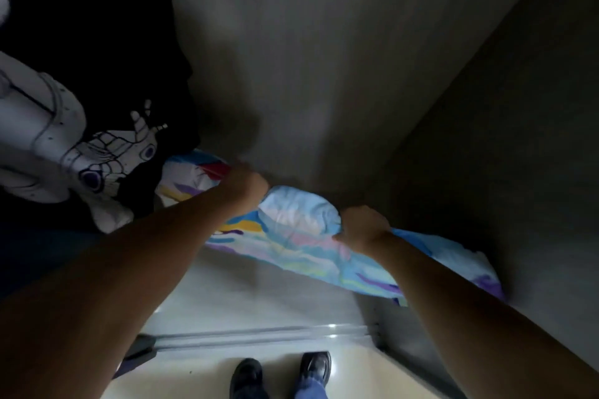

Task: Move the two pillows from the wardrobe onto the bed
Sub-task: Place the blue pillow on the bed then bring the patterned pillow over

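1. Step in hand, as I judge it: lifting a pillow (291, 236) out of the wardrobe (324, 58). No bed is in view, so the carry is not yet done.
2. The pillow, pastel blue with coloured streaks, lies low in the wardrobe, running from about 9 o'clock of frame centre down to 4 o'clock.
3. The left hand (246, 181) is closed on the pillow's top edge at 9 o'clock; blur hides how its fingers lie.
4. The right hand (363, 227) sits at 5 o'clock, fingers curled shut, pinching a bunched fold of the cover.
5. Wardrobe contents: this pillow, and at 9 to 10 o'clock a hanging black garment (107, 58) with a white print, touching the pillow's left end. A second pillow may be the colourful patch beneath that garment; I cannot tell.
6. Next move calls for pulling the pillow toward the body and clear of the garment, then turning to find the bed.
7. The person's shoes (278, 376) stand on the floor at 6 o'clock, just outside the wardrobe's door track.
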### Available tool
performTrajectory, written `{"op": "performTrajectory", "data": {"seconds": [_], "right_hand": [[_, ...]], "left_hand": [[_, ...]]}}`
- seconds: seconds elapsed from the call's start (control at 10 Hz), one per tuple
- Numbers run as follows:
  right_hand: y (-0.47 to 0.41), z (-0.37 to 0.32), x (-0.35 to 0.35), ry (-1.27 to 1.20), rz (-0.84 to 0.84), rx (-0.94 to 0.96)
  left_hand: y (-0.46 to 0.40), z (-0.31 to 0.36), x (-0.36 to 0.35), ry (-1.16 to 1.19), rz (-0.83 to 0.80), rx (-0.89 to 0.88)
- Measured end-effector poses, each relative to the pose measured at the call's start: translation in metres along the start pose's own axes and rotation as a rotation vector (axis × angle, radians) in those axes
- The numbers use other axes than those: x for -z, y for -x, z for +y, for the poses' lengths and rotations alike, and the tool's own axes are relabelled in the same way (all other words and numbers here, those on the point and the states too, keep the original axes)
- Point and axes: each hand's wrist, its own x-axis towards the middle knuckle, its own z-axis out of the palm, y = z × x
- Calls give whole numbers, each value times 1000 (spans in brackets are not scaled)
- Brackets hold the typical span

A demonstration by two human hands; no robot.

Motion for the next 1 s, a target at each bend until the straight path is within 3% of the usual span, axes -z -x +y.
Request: {"op": "performTrajectory", "data": {"seconds": [0.2,0.4,0.6,0.8,1.0], "right_hand": [[97,-9,-4,-76,68,-165],[204,-27,-25,-134,170,-349],[293,-41,-34,-269,233,-502],[359,-41,-37,-334,314,-516],[469,2,-45,-254,315,-517]], "left_hand": [[66,27,40,-93,138,-141],[138,58,51,-226,354,-447],[192,94,95,-341,277,-589],[242,131,133,-475,271,-672],[324,210,147,-409,197,-709]]}}
